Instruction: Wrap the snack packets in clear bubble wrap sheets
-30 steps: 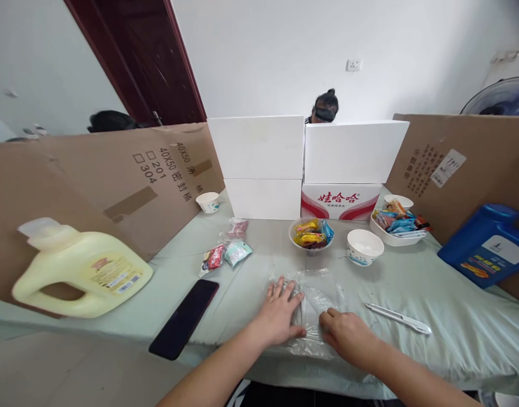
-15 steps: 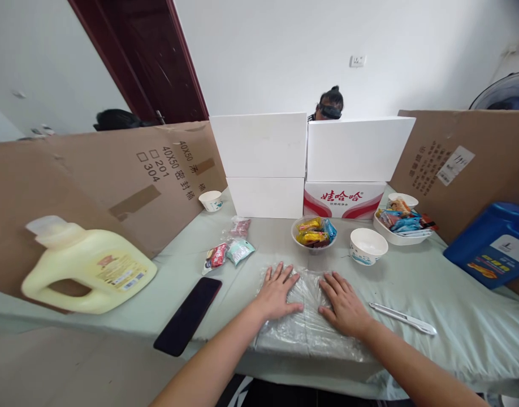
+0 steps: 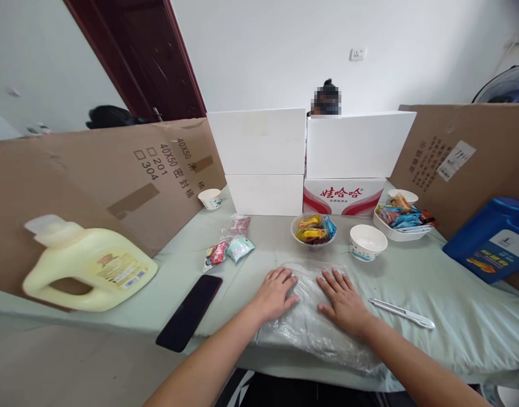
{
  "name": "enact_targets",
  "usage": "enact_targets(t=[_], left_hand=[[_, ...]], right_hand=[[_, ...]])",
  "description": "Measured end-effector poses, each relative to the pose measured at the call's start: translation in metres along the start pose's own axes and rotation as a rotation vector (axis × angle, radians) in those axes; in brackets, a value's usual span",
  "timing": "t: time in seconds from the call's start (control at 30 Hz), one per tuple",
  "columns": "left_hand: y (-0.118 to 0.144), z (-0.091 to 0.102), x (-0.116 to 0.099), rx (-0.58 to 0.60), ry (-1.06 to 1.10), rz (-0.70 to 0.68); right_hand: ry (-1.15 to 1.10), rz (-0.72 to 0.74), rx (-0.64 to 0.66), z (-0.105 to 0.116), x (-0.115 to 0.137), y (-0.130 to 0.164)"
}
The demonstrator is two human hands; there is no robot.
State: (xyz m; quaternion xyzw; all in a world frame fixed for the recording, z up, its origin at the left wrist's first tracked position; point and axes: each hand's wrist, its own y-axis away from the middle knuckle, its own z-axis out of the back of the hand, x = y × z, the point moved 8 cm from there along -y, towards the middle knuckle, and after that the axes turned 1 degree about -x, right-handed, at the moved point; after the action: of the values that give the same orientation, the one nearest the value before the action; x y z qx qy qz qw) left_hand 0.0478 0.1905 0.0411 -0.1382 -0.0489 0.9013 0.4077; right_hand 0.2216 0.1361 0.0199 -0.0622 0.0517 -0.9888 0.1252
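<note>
Our left hand and right hand lie flat, fingers spread, on a crinkled clear plastic bag.

We press both palms down on the bag, which lies on the pale green tablecloth at the table's near edge, between a black phone on our left and a white utility knife on our right. Just beyond the bag we see a bowl of wrapped snacks and, beside it, an empty paper bowl. A pale yellow detergent jug lies on its side far left, a blue jug far right, against cardboard screens.
</note>
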Motion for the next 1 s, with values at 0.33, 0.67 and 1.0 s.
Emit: enact_targets(t=[0.33, 0.67, 1.0], left_hand=[[0.047, 0.048, 0.016, -0.134, 0.380, 0.000], [0.065, 0.026, 0.003, 0.221, 0.307, 0.041], [0.074, 0.033, 0.010, 0.295, 0.762, 0.250]], right_hand=[[-0.436, 0.006, -0.113, 0.044, -0.016, 0.058], [-0.417, -0.031, 0.048, 0.009, 0.000, 0.103], [-0.874, -0.174, -0.017, 0.023, -0.005, 0.109]])
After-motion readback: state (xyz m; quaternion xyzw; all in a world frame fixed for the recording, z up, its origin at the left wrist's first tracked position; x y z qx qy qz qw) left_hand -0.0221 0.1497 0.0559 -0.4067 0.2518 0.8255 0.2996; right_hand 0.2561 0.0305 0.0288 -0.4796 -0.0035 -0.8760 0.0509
